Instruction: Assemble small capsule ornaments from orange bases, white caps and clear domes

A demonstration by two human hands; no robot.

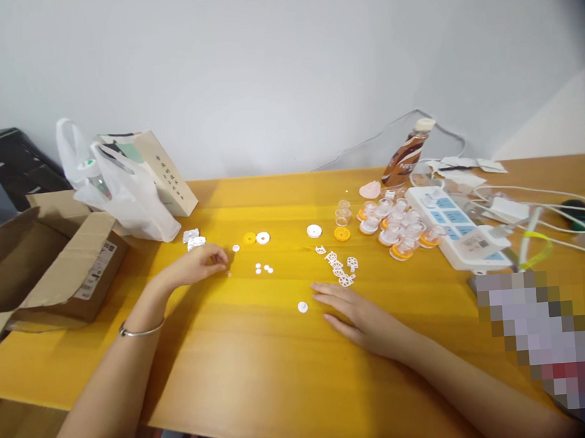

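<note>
My left hand (200, 262) rests on the yellow table (263, 368) with its fingers curled together, fingertips near a tiny white piece (229, 273); whether it pinches anything I cannot tell. A silver bangle sits on that wrist. My right hand (359, 314) lies flat, palm down, fingers spread, next to a small white cap (302, 306). Between the hands lie three small white discs (264, 269). Just beyond the right fingertips is a cluster of white lattice pieces (339, 268).
A yellow ring (249, 238), white rings (262, 237) (314, 231) and a pile of clear orange-based cups (396, 225) lie further back. A white power strip (456, 231) with cables, a brown bottle (408, 152), a plastic bag (120, 191) and an open cardboard box (49, 256) surround them.
</note>
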